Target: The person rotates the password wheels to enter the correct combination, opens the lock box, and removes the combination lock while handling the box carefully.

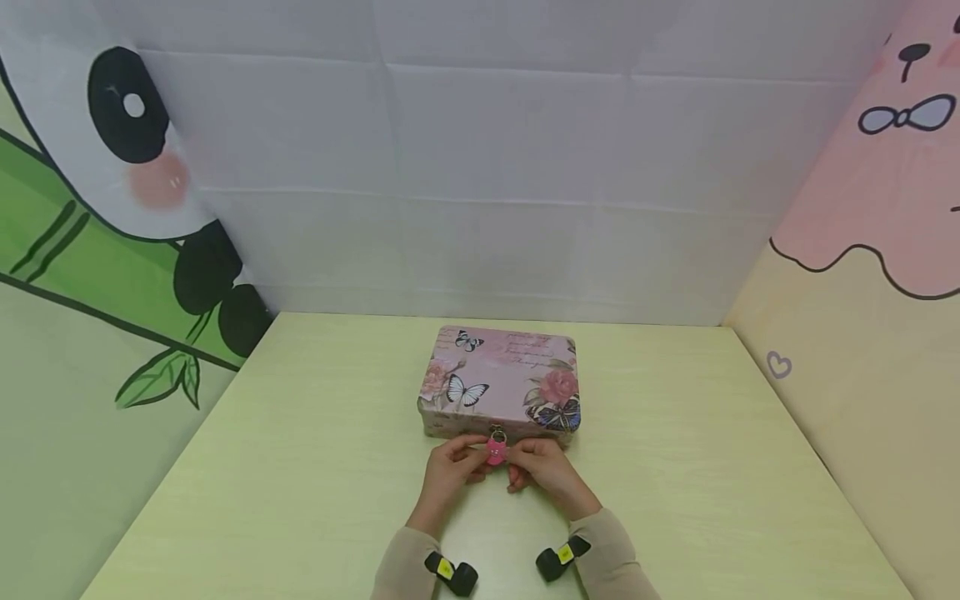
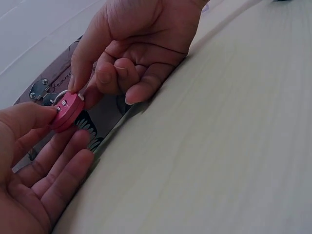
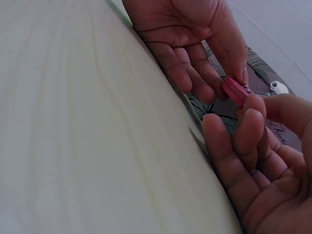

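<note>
A small pink combination padlock (image 1: 497, 452) with number dials hangs by its silvery shackle at the front latch (image 2: 44, 90) of a pink tin box (image 1: 498, 375). The box lid is down and printed with butterflies and roses. My left hand (image 1: 452, 468) pinches the padlock's left side between thumb and fingers. From the other side my right hand (image 1: 551, 468) pinches its right edge, thumb and index finger at the dials, the other fingers curled loosely below. In the right wrist view the fingers hide part of the padlock (image 3: 235, 90).
The box stands on a pale wooden table (image 1: 315, 467), near its back edge. A white sheet wall (image 1: 495, 192) rises behind. Cartoon-printed walls flank the table left and right. Both wrists wear black straps with small cameras (image 1: 555, 562).
</note>
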Motion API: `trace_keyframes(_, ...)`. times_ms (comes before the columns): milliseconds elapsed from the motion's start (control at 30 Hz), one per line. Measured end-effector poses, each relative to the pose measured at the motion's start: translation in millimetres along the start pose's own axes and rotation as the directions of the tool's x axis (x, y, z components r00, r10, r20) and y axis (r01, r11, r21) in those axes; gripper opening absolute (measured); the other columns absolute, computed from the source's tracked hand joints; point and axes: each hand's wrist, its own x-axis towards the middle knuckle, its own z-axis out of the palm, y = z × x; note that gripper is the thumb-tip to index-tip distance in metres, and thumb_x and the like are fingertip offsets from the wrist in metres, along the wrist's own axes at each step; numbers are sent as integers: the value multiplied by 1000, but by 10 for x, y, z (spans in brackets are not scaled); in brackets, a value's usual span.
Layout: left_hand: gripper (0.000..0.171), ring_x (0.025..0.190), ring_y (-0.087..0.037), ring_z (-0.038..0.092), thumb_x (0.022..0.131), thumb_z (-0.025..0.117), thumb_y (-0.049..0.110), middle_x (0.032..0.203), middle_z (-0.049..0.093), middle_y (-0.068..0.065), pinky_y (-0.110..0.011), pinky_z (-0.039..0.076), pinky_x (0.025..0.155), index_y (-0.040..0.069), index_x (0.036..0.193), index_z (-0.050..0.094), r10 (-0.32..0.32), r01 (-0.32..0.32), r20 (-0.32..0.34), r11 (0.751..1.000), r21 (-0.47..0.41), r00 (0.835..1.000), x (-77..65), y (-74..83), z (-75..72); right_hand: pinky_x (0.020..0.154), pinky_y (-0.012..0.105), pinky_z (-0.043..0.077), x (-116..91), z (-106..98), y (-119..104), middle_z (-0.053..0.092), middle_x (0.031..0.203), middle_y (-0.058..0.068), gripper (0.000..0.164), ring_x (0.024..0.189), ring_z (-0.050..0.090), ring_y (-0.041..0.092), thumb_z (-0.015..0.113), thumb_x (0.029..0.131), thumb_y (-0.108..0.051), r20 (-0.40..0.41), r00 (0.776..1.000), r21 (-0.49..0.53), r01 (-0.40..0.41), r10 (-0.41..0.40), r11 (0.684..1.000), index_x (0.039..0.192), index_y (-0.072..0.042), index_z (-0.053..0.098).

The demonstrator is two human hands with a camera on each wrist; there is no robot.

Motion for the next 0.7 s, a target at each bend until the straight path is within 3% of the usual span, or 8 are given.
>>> trace_keyframes(367,40,75,-14,66,81,73,-13,95,70,-24,-24,55,61,-16,120,61,68,-69,36,997,32,997,-1,-43,-2,59,22,54,16,-16,44,59,65,-1,27,57,61,7,58,98,-2,25,999,7,43,-43,999,96,25,55)
trace_keyframes(700,41,75,-14,64,79,76,-12,90,69,-23,-21,54,61,-15,118,63,100,-100,9,993,58,995,-51,65,20,59,21,53,25,-26,74,59,67,0,29,59,62,7,56,100,-3,46,996,3,70,-70,998,99,26,53)
